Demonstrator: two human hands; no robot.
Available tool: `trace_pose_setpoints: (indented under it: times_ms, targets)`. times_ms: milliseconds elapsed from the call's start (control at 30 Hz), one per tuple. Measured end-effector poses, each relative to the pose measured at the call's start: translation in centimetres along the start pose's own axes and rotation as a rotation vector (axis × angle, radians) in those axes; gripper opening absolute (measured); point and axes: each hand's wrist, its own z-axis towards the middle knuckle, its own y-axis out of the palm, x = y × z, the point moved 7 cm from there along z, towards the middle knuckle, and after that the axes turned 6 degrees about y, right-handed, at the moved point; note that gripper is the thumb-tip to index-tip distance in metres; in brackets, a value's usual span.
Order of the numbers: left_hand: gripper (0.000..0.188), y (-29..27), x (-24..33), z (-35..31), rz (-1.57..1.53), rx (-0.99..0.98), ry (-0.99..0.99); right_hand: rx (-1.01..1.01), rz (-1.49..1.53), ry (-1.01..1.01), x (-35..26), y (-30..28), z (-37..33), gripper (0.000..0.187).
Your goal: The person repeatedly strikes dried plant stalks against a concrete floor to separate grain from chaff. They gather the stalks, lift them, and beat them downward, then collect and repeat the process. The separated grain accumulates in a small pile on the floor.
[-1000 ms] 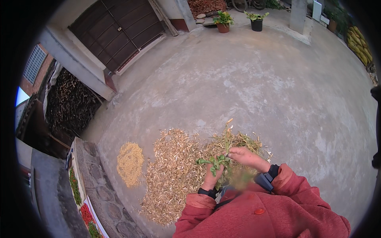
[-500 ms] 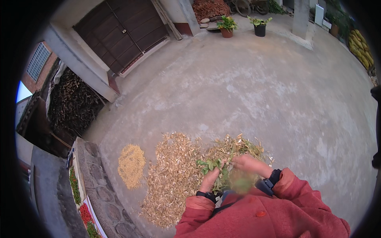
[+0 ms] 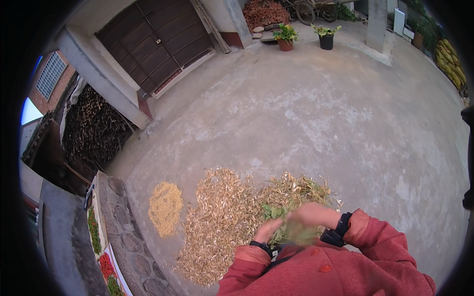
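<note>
My left hand is closed on a green leafy plant stalk, its leaves showing beyond the fingers. Just beside it, my right hand is bent over the same greenery, with fingers curled and smeared by motion. A blurred green tuft hangs below the right hand. Under and beyond both hands lies a heap of mixed green and dry pods and stalks. Its left side runs into a wide spread of dry, tan, empty-looking pods.
A small pile of yellow beans or grains lies farther left on the concrete floor. A low stone wall borders the left side. Two potted plants stand at the back, near a dark double door. Yellow cobs are stacked far right.
My right hand has moved slightly down and toward my left hand, turning over the greenery. Fewer leaves show above my left hand. The whole view has shifted a little.
</note>
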Motion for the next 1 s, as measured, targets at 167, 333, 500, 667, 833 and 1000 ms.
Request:
trace_pose_setpoints:
  times_ms: [167,333,500,667,833,1000]
  targets:
    - [0.047,1.0,0.4,0.6,-0.299,-0.028,0.101,0.207,0.374,-0.027,1.0,0.0,0.1,0.015]
    - [0.039,1.7,0.8,1.3,-0.43,-0.027,0.039,0.349,0.886,0.051,2.4,0.1,0.1,0.017]
    - [0.034,2.6,2.5,0.4,-0.477,-0.027,0.093,0.235,1.412,0.224,3.2,1.2,-0.1,0.015]
    - [0.032,3.4,3.8,-1.4,-0.558,-0.024,0.116,0.255,1.529,0.245,3.0,0.6,-0.5,0.011]
    - [0.036,2.6,3.6,-1.4,-0.417,0.058,0.05,0.243,1.393,0.08,2.3,-1.1,-0.9,0.012]
    - [0.037,3.2,4.3,-2.2,-0.532,-0.018,0.1,0.227,1.244,-0.025,2.1,-1.9,-1.1,0.013]
